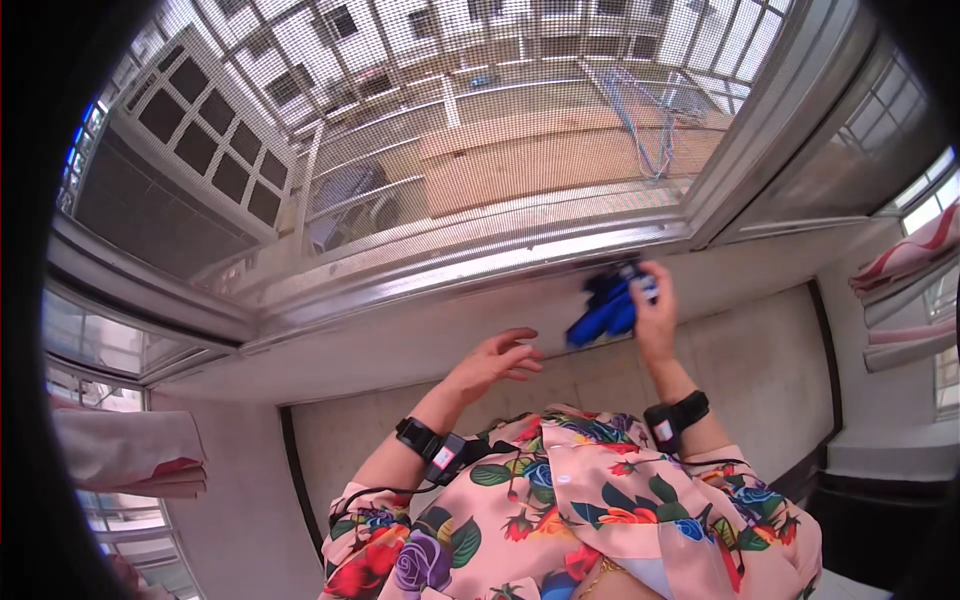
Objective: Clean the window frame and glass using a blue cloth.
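Note:
A crumpled blue and black cloth [609, 311] hangs from my right hand [654, 311], whose fingers close around its right side. Cloth and hand are close to the window ledge [420, 319], below the right part of the sill; whether the cloth touches the ledge I cannot tell. My left hand [499, 358] hovers to the left with fingers apart and nothing in it. Above both hands runs the metal window frame [465, 262], with a mesh screen [480, 112] filling the opening.
Sliding window panes stand at the left [97, 330] and right [832, 165]. Gathered curtains hang on the left [135, 446] and right [911, 277]. Outside, beyond the mesh, are metal bars, a brown board [555, 157] and a white lattice panel [214, 135]. Straps with wired devices circle both my forearms.

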Available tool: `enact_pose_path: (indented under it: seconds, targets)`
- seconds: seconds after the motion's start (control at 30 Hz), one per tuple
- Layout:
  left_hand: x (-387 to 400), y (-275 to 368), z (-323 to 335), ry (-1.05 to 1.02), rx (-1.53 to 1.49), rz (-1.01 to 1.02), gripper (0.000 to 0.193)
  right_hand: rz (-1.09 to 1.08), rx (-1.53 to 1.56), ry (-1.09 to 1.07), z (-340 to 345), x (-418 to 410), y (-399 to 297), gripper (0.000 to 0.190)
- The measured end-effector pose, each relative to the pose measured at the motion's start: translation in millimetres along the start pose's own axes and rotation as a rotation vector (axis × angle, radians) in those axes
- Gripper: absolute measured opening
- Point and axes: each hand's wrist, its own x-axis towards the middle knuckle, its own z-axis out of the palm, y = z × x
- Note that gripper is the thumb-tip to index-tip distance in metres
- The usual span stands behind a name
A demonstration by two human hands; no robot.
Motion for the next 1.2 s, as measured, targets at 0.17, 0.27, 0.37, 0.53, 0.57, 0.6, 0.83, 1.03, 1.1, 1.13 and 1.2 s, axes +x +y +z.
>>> enact_pose_path:
  seconds: [0.17, 0.27, 0.37, 0.53, 0.57, 0.6, 0.83, 1.03, 1.1, 1.13, 1.2]
  targets:
    - [4.3, 11.0, 11.6, 0.096, 0.021, 0.058, 0.059, -0.045, -0.043, 0.087, 28.8, 7.0, 0.1, 0.025]
    - [11.0, 19.8, 20.6, 0.145, -0.053, 0.161, 0.061, -0.178, 0.042, -0.235, 63.3, -13.2, -27.7, 0.028]
    - [9.1, 20.0, 19.5, 0.208, -0.111, 0.207, 0.057, -0.226, 0.102, -0.631, 77.4, -17.1, -47.0, 0.042]
    - [13.7, 18.8, 19.9, 0.286, 0.065, 0.289, 0.034, -0.029, 0.082, -0.767, 54.8, -18.6, -31.5, 0.065]
    - [12.9, 18.9, 22.3, 0.319, 0.039, 0.297, 0.034, -0.036, 0.101, -0.742, 52.4, -22.5, -28.4, 0.066]
    - [7.3, 17.2, 18.4, 0.362, 0.029, 0.286, 0.033, 0.079, 0.222, -0.763, 51.7, -26.6, -36.2, 0.069]
    - [-96.6, -6.6, -90.1, 0.975, -0.176, 0.362, 0.032, 0.413, 0.245, -0.832, 27.2, -38.1, 4.0, 0.054]
    - [-204.6, 0.3, -185.6, 1.694, 0.027, 0.619, 0.027, 0.611, 0.154, -0.756, 4.5, -56.2, 20.5, 0.037]
    - [-187.0, -0.1, -177.1, 1.731, 0.293, 0.565, 0.029, 0.617, 0.13, -0.753, 7.3, -57.7, 29.7, 0.036]
    - [-170.0, 6.5, -160.2, 1.747, 0.388, 0.585, 0.031, 0.622, 0.105, -0.75, 7.1, -58.0, 33.5, 0.035]
    - [-145.4, 13.7, -124.8, 1.694, 0.483, 0.564, 0.034, 0.628, 0.099, -0.748, 7.1, -60.7, 33.5, 0.035]
